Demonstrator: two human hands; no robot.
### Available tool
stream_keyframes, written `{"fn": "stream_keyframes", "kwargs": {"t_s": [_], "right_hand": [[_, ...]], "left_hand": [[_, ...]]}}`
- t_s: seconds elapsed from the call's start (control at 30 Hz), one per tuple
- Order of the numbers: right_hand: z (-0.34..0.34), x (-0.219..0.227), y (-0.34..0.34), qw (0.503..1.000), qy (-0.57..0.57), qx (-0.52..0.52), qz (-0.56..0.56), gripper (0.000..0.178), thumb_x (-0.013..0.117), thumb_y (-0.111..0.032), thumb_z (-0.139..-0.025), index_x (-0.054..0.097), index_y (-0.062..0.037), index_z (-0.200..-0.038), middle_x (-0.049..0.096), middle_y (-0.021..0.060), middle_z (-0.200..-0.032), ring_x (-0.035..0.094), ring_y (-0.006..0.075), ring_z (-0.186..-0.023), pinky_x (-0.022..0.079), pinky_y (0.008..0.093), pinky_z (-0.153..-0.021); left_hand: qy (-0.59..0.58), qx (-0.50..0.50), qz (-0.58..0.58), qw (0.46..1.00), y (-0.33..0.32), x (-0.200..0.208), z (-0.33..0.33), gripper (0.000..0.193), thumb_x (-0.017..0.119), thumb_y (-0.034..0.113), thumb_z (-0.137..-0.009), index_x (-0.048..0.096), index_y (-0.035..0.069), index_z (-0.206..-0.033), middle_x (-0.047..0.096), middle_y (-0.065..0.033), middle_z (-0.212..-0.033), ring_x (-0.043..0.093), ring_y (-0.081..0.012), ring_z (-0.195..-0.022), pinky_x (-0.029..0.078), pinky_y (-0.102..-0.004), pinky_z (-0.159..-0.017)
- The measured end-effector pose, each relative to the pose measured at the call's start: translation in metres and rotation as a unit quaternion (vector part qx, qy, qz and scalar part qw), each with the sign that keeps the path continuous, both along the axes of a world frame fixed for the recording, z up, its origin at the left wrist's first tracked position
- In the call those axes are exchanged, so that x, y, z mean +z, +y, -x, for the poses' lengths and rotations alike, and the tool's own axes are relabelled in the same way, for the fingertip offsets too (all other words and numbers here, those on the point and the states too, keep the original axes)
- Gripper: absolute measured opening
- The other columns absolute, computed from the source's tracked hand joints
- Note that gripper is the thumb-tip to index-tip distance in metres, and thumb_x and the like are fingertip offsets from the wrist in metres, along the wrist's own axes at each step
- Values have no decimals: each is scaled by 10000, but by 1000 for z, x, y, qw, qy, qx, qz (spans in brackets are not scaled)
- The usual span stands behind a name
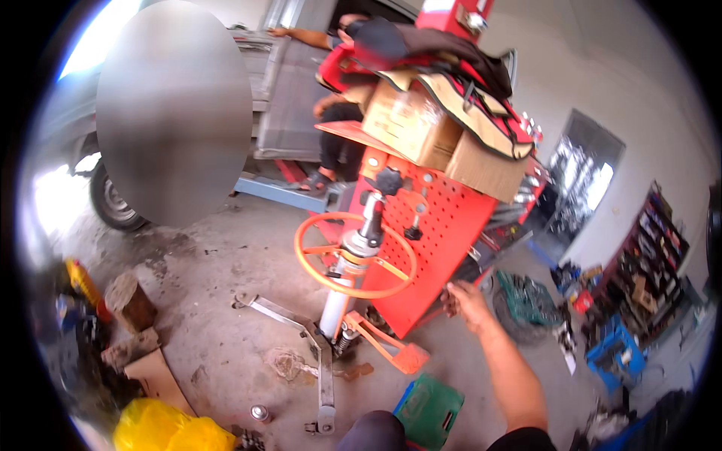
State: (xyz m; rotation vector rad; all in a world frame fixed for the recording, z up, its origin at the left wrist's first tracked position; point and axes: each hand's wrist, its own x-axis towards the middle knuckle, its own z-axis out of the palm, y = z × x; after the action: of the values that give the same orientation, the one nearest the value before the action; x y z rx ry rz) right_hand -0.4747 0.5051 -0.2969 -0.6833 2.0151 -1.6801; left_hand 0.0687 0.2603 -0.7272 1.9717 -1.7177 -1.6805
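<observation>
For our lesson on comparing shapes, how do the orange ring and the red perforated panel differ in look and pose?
The orange ring is a thin, spoked hoop; the red perforated panel is a broad, flat sheet dotted with holes. The ring lies roughly level around a pale pole; the panel stands roughly upright behind it. Both are warm-coloured.

A yellow bag (169,430) is seen at near left, a log (130,303) beyond it, and a vehicle wheel (114,201) at far left.
</observation>
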Motion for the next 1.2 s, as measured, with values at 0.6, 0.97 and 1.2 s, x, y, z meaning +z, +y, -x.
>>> {"fn": "stream_keyframes", "kwargs": {"t_s": [0.6, 0.97, 1.2], "right_hand": [[395, 282, 27, 883, -285, -294, 230, 705, 652, -571, -925, 460, 3, -1286, 573, 162, -1216, 611, 308, -1080, 505, 518, -991], [495, 292, 76, 872, -116, -466, 99, 364, 629, -351, -947, 634, -23, -1105, 667, 79, -875, 661, 169, -785, 547, 452, -663], [590, 393, 33, 783, 438, -294, -329, 336, 594, -204, -918, 651, -143, -1243, 608, 127, -1315, 584, 338, -1208, 497, 443, -1005]], "left_hand": [[-90, 123, -172, 973, 81, 330, 87, 228, 641, 207, -918, 672, 49, -1079, 681, -119, -887, 594, -262, -580, 485, -425, -497], [-73, 24, -120, 990, 78, 449, 172, 306, 697, 187, -886, 644, -35, -1090, 675, -125, -851, 596, -217, -532, 518, -355, -498], [-101, 52, -163, 980, 84, 432, 164, 390, 658, 221, -927, 566, 66, -1273, 683, -75, -1029, 661, -231, -771, 551, -374, -656]]}}
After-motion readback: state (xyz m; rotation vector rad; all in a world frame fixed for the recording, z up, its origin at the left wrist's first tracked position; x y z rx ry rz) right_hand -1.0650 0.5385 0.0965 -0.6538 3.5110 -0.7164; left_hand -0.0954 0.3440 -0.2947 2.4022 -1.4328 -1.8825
